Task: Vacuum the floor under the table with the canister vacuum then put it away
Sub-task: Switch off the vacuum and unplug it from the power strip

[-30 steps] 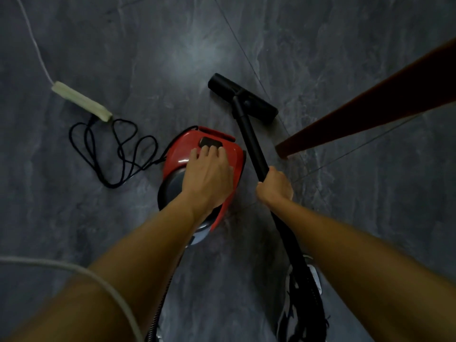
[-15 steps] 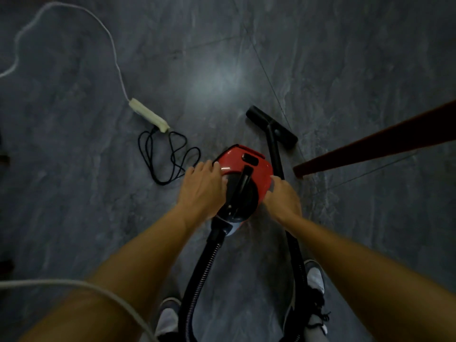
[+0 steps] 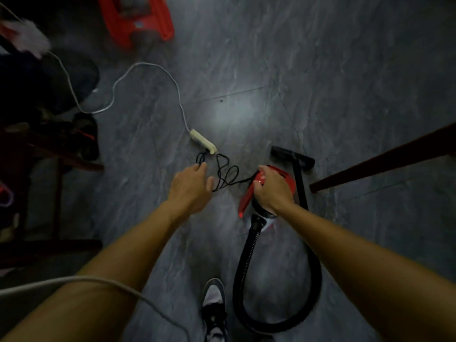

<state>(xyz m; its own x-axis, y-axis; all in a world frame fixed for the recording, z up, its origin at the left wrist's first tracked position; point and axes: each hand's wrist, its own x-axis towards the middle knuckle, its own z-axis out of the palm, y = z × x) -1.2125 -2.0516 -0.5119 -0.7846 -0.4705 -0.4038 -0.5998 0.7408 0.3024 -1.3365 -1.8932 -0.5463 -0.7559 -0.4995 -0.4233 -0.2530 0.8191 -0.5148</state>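
Right hand (image 3: 271, 191), seemingly gripping, on glossy red domed vacuum (image 3: 289, 180); left hand (image 3: 191, 187), fingers loose, above looped black cord (image 3: 227, 174).

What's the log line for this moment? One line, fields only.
left hand open by black cord | right hand holds red canister | cord runs to power strip

The right hand (image 3: 271, 191) hides the top of the red canister vacuum (image 3: 246, 201). Far beyond the vacuum, a red plastic object (image 3: 138, 18) is cut by the top edge; far left, dark clutter (image 3: 37, 95) is unreadable.
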